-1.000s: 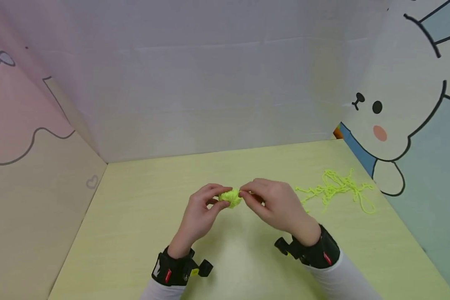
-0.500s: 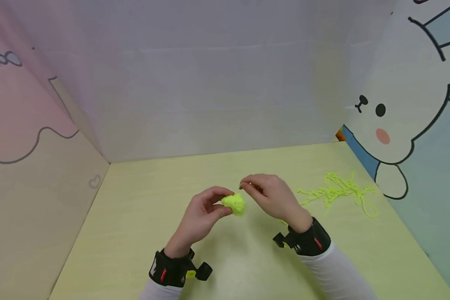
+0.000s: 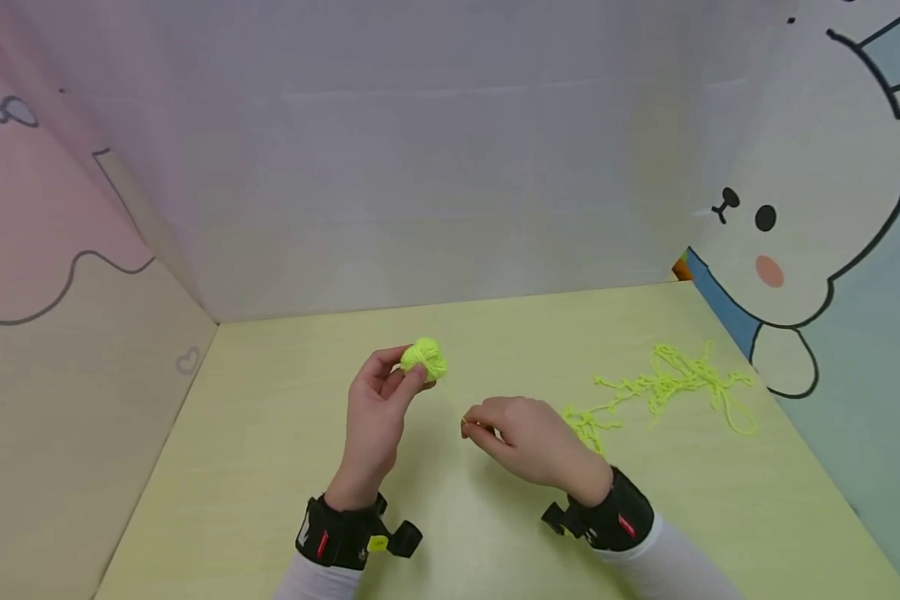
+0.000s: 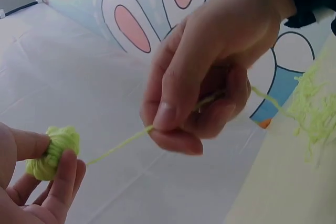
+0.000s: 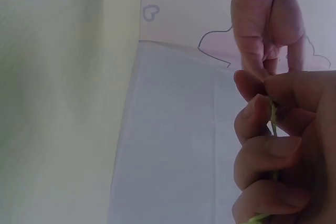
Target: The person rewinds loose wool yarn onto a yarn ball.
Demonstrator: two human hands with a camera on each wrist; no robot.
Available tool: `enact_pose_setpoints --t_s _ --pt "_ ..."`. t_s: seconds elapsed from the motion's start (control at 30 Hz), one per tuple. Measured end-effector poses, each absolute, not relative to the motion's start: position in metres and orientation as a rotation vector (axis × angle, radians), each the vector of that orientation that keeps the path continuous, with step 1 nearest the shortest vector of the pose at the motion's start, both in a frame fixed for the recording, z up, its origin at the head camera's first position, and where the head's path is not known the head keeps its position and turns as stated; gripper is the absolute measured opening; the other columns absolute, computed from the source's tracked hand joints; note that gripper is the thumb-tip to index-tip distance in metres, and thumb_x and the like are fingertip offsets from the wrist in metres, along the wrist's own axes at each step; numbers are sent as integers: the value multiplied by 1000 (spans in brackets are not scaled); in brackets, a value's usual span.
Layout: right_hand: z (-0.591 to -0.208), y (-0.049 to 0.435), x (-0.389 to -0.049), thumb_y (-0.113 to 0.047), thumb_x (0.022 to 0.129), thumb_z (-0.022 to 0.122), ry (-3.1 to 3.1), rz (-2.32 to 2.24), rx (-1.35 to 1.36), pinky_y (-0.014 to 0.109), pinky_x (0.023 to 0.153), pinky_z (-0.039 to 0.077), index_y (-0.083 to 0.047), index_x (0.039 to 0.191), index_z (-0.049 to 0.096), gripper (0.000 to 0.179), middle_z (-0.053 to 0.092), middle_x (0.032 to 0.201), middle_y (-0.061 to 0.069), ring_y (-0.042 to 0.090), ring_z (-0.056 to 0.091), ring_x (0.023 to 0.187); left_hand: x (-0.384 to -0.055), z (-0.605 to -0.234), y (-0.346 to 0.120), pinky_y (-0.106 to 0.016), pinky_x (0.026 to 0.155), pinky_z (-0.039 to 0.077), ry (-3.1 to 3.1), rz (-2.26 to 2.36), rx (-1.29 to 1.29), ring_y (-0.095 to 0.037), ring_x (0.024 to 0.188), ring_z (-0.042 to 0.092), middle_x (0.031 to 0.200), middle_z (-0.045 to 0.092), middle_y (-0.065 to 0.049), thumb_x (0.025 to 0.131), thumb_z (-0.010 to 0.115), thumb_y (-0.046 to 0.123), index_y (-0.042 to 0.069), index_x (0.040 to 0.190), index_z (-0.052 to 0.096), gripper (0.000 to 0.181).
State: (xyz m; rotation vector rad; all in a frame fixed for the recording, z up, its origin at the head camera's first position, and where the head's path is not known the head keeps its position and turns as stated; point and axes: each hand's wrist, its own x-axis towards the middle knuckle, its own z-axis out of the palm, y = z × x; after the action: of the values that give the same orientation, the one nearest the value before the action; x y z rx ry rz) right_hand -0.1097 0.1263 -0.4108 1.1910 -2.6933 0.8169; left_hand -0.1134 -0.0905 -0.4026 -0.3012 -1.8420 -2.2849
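A small ball of neon yellow-green yarn [image 3: 424, 359] is held between the thumb and fingers of my left hand [image 3: 375, 412], above the table. My right hand [image 3: 521, 437] is lower and to the right, pinching a strand of the same yarn [image 4: 122, 144] between thumb and index finger. In the left wrist view that strand runs straight from the ball to the right hand, then out past the curled fingers. In the right wrist view the strand [image 5: 273, 116] passes through the right hand's fingers; the ball is hidden there.
A loose tangle of yarn [image 3: 675, 377] lies on the right side of the pale yellow table [image 3: 285, 467], with a trailing part reaching behind the right hand. Printed fabric walls with cartoon figures [image 3: 787, 233] stand along the table's back and sides.
The left hand has moved up and left with the ball and turned it. The right hand first rose off the ball, then came down and away from it, still pinching the strand.
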Motion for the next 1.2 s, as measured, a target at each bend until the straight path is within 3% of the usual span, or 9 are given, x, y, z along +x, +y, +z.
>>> enact_pose_setpoints --t_s 0.23,0.4,0.6,0.77,1.0,1.2 --pt "-403 127 -89 -27 97 62 -2615 753 1277 16 52 42 -26 90 70 11 54 77 -20 -4 45 60 -119 -415 -93 -25 79 58 -1841 -2102 -207 -31 95 62 117 58 -19 90 72 6 -4 120 56 36" --pt "-393 130 -81 -23 95 63 -2503 755 1296 13 48 37 -25 89 69 9 54 75 -20 -6 41 57 -122 -423 -94 -23 76 57 -2011 -1854 -224 -23 94 62 115 62 -11 87 74 1 2 118 62 33" --pt "-381 137 -89 -19 96 61 -2350 794 1225 17 50 46 -21 95 71 10 66 82 -15 -3 49 62 -120 -427 -92 -35 76 59 -2195 -1577 -475 -16 97 62 112 67 -2 83 76 -1 12 117 69 37" --pt "-373 145 -106 -15 95 64 -2290 844 1101 23 47 45 -16 99 73 10 69 84 -8 2 47 58 -116 -425 -90 -34 76 60 -2324 -1547 -670 -10 96 62 110 67 5 82 77 1 18 115 71 37" --pt "-378 152 -126 -14 94 65 -2316 887 978 26 47 40 -16 97 73 9 58 72 -10 4 39 55 -109 -420 -91 -38 73 60 -2345 -1694 -897 -15 91 64 109 68 2 83 74 -6 18 110 71 36" --pt "-387 151 -132 -19 97 63 -2408 965 965 27 48 40 -19 97 74 10 57 71 -12 6 40 53 -106 -416 -92 -35 75 59 -2276 -1818 -1003 -19 92 64 109 68 -1 86 70 -9 15 109 70 33"
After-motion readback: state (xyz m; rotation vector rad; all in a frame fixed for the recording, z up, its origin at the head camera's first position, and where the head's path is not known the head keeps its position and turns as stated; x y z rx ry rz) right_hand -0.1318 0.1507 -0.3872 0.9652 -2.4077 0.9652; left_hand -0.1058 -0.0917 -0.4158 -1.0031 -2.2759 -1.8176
